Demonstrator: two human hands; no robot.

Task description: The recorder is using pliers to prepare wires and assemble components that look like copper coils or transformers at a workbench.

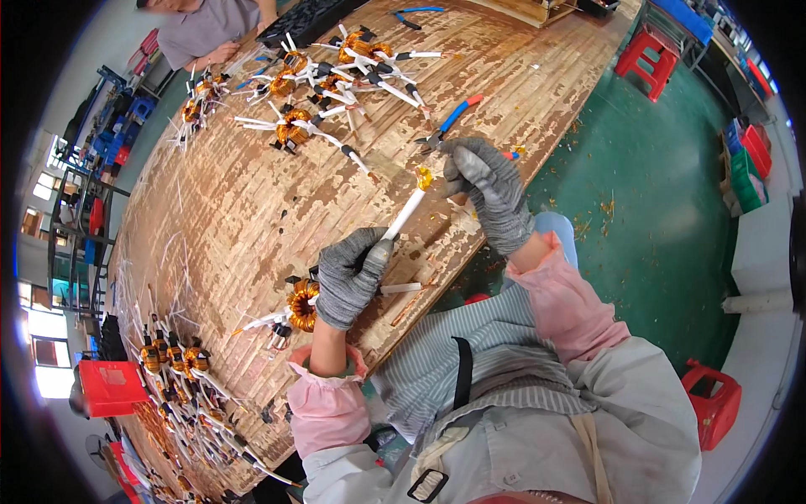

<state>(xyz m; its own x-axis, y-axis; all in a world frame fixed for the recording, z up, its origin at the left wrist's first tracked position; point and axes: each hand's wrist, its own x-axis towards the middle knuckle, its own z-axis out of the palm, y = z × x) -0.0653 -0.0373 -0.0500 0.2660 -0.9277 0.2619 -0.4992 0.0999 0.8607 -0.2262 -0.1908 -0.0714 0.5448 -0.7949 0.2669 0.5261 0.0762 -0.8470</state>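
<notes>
My left hand [351,273], in a grey knit glove, is closed around a white sleeved wire lead [406,213]. The lead points up and away, and its tip shows a bare golden-copper end [424,178]. A copper-wound toroidal coil [302,305] sits beside that wrist, partly covered by the glove. My right hand [491,193], gloved alike, hovers to the right of the copper end and apart from it. Its fingers are curled together, and what they hold, if anything, is hidden. Just beyond it are cutting pliers [435,141] with blue and red handles, partly covered by the hand.
Several coils with white leads [294,126] lie on the worn wooden table [227,210], and more are heaped at the left [176,361]. Across the table a person [206,34] sits beside a black tray [311,18]. A red stool [648,60] stands on the green floor.
</notes>
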